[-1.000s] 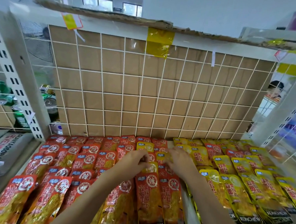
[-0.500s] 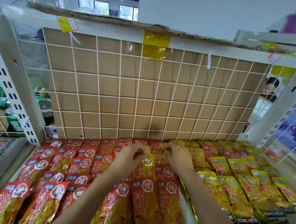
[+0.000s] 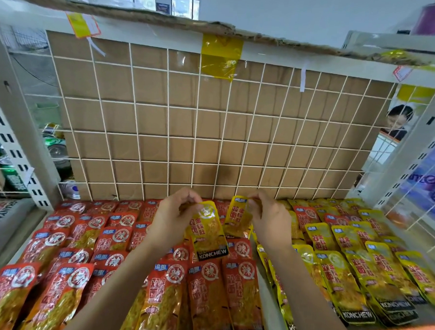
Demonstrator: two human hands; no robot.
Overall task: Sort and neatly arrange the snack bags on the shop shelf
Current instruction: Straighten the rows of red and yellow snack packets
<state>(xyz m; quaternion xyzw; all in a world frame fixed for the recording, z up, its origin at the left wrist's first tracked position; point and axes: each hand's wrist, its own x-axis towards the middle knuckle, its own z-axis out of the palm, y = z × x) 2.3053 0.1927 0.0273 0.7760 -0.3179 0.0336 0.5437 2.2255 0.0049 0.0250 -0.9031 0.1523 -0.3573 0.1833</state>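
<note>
Head view: the left hand (image 3: 173,220) pinches the first yellow bag (image 3: 209,231) by its top, and the right hand (image 3: 269,218) pinches the second yellow bag (image 3: 237,217). Both hang over the red bags (image 3: 205,290) in the middle. A loose pinch could drop them among the reds.

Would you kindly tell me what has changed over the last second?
The left hand pinched one yellow bag and the right hand another yellow bag by their tops, raising both off the red bags, which stayed put.
</note>
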